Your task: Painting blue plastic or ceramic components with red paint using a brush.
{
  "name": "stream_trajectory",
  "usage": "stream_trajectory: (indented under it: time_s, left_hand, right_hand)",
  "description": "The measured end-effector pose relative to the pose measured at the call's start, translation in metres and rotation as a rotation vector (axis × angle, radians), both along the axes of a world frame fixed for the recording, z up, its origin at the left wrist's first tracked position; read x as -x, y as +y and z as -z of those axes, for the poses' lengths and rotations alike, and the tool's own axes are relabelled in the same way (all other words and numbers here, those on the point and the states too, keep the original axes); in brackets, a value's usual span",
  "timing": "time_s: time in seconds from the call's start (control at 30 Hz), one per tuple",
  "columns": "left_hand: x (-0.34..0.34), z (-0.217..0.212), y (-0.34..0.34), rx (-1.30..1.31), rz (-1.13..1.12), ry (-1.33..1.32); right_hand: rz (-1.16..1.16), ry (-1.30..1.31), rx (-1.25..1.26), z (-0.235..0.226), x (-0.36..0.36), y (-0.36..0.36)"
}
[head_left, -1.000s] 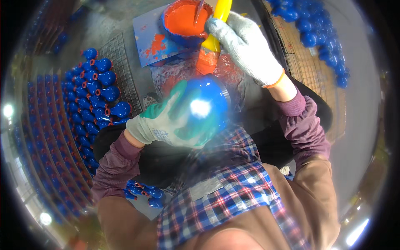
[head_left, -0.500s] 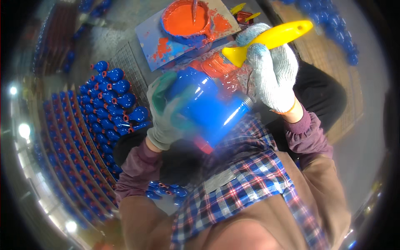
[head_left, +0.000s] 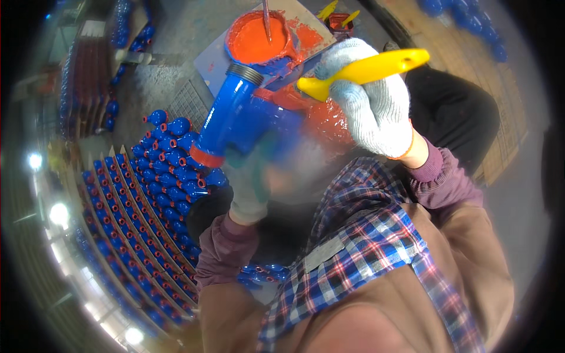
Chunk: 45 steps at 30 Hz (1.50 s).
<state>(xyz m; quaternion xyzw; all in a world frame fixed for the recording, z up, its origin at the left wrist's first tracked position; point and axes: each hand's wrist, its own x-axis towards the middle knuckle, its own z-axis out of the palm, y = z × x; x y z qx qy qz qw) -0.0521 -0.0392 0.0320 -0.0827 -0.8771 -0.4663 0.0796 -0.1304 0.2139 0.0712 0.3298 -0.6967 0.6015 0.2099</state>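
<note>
Gripped by my gloved left hand [head_left: 250, 188] is a glossy blue metal pipe fitting [head_left: 228, 115], with a bare threaded end pointing away and a red rim near its lower left end. Motion smears the left fingers and part of the fitting. My right hand [head_left: 379, 115], in a white knitted glove, is closed around a yellow-handled paintbrush [head_left: 382, 67]. The brush tip lies right of the fitting, its bristles partly hidden against wet red-orange paint. Beyond them, a paint-smeared blue bucket [head_left: 268, 66] holds orange paint [head_left: 252, 38] with a thin stick standing in it.
The bucket stands on a paint-spotted board [head_left: 208, 66]. Several blue fittings with red rims [head_left: 170, 170] are piled at left, beside curved-looking rows of more [head_left: 126, 229]. A small red container [head_left: 340, 25] with yellow-handled brushes sits at the far side; more blue pieces [head_left: 471, 23] lie far right.
My left hand has turned the fitting, swinging its threaded end from the right to the far left and its red rim leftward. The right hand with the brush has shifted slightly left and nearer.
</note>
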Motion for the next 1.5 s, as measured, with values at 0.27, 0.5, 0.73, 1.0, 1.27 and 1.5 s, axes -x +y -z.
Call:
stream_trajectory:
  time_s: [0.27, 0.5, 0.73, 1.0, 1.27, 1.5]
  left_hand:
    - [0.03, -0.033, 0.025, -1.544, -0.116, -0.847]
    - [0.046, -0.013, 0.008, -1.678, -0.112, -0.949]
    - [0.049, -0.008, 0.004, -1.838, -0.079, -0.96]
    - [0.039, -0.018, 0.004, -0.869, -0.187, -0.284]
    - [0.028, -0.013, -0.015, 0.647, 0.244, 0.653]
    - [0.027, -0.004, -0.012, 0.764, 0.339, 0.665]
  right_hand:
    - [-0.016, -0.024, 0.016, 0.008, -0.007, 0.004]
    - [-0.041, 0.016, -0.16, 0.019, -0.011, 0.024]
    - [-0.065, 0.082, -0.279, 0.029, -0.012, 0.041]
    - [0.242, -0.381, -0.149, 0.0, 0.017, 0.03]
    - [-0.114, -0.624, -0.627, 0.006, 0.085, 0.007]
    - [-0.254, -0.344, -0.757, 0.065, 0.086, 0.0]
